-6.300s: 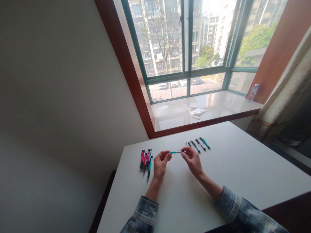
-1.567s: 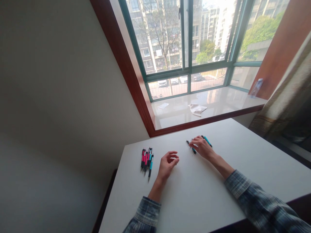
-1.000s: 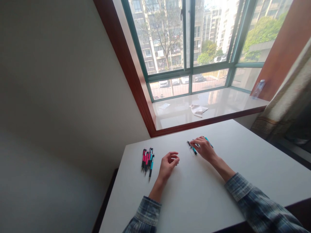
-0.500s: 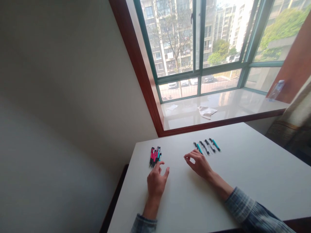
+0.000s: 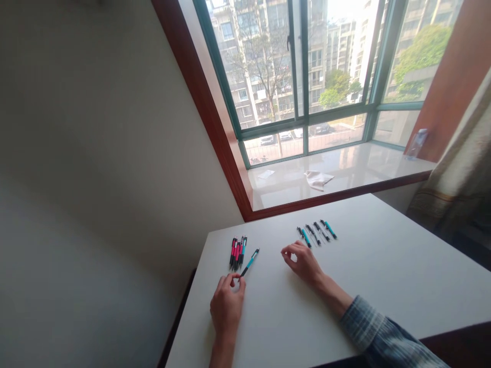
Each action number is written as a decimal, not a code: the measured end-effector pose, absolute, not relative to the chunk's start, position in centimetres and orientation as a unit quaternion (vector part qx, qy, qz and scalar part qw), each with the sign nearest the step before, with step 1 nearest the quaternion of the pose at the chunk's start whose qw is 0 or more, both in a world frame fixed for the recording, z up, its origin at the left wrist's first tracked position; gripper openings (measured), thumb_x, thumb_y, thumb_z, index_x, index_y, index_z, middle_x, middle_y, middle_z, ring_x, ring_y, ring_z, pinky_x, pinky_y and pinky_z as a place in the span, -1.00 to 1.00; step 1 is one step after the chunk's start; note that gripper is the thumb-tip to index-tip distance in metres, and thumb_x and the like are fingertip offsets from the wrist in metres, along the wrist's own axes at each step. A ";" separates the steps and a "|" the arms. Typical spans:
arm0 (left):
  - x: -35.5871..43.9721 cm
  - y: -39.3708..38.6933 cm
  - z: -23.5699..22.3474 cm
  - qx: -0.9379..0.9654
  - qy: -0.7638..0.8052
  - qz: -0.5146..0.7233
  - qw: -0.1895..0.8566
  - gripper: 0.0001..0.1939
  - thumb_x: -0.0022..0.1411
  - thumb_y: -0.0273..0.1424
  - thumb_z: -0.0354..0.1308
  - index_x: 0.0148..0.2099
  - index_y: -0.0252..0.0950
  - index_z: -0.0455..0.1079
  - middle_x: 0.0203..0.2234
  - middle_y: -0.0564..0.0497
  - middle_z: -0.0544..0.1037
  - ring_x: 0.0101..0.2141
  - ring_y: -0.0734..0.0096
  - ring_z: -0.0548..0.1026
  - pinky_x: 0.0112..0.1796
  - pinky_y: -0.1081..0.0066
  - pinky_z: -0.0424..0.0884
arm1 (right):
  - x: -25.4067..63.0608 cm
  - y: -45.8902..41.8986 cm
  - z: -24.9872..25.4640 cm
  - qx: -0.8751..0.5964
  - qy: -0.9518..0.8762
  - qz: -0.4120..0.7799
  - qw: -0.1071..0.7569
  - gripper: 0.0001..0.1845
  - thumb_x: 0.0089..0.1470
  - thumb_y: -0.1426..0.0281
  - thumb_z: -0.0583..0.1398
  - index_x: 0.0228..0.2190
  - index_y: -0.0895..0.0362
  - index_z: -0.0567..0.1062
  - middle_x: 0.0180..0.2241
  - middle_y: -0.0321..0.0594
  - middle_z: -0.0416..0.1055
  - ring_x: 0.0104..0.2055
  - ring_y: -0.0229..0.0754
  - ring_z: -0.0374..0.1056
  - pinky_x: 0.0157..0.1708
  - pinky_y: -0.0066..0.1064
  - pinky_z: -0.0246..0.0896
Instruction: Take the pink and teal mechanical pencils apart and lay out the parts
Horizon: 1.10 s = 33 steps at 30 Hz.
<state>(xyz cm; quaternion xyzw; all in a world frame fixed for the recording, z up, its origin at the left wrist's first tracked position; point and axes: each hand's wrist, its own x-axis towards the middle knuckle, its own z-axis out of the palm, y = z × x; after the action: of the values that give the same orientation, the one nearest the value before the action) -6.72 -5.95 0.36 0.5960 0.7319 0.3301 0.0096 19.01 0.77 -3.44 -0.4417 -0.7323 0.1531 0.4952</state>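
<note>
So on my feed the left hand has thumb and fingers closed on the tip of a blue pen, which slants up and away over the table. Fingertips cover the very point, and I can't tell if the pen's lifted or just resting. Right beside it is a bunch of pink and blue pens, packed so tight I won't swear to a count. The right hand is curled in a narrow ring; can't tell if there's anything tiny in the pinch. Just past it is a row of pen parts, the thin clear bits barely readable. Left forearm's cut off at the bottom edge.
</note>
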 end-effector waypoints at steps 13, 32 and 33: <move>-1.6 -2.2 3.5 0.554 0.499 0.579 0.330 -0.64 0.36 -0.09 0.12 -0.02 -0.25 0.45 -0.41 0.03 0.54 -0.45 0.40 0.51 -0.30 0.37 0.50 | 18.6 0.4 -2.8 -0.442 -0.704 0.206 0.517 -0.82 0.27 0.35 0.17 -0.34 0.06 0.56 -0.45 -0.24 0.50 -0.30 -0.11 0.37 -0.21 -0.30 0.26; 0.9 -1.9 0.1 0.791 0.471 0.353 0.168 -0.86 0.41 -0.35 0.06 -0.07 -0.19 0.43 -0.26 -0.05 0.59 -0.24 0.28 0.54 -0.15 0.32 0.45 | 18.0 0.5 -2.6 -0.448 -0.661 0.379 0.467 -0.40 0.30 0.01 0.05 -0.57 0.16 0.47 -0.59 -0.32 0.33 -0.52 -0.26 0.16 -0.50 -0.43 0.00; 1.0 -1.9 0.2 0.795 0.464 0.352 0.170 -0.85 0.42 -0.35 0.06 -0.07 -0.19 0.44 -0.26 -0.05 0.59 -0.23 0.27 0.54 -0.14 0.32 0.45 | 18.0 0.4 -2.5 -0.446 -0.659 0.383 0.470 -0.41 0.30 0.01 0.06 -0.55 0.16 0.51 -0.58 -0.29 0.38 -0.50 -0.24 0.20 -0.49 -0.43 0.04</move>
<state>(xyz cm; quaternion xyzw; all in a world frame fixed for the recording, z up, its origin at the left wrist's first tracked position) 0.97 -1.93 0.17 0.7946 0.4644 0.3522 0.1698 17.97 0.45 -2.53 -0.4457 -0.6589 0.3827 0.4699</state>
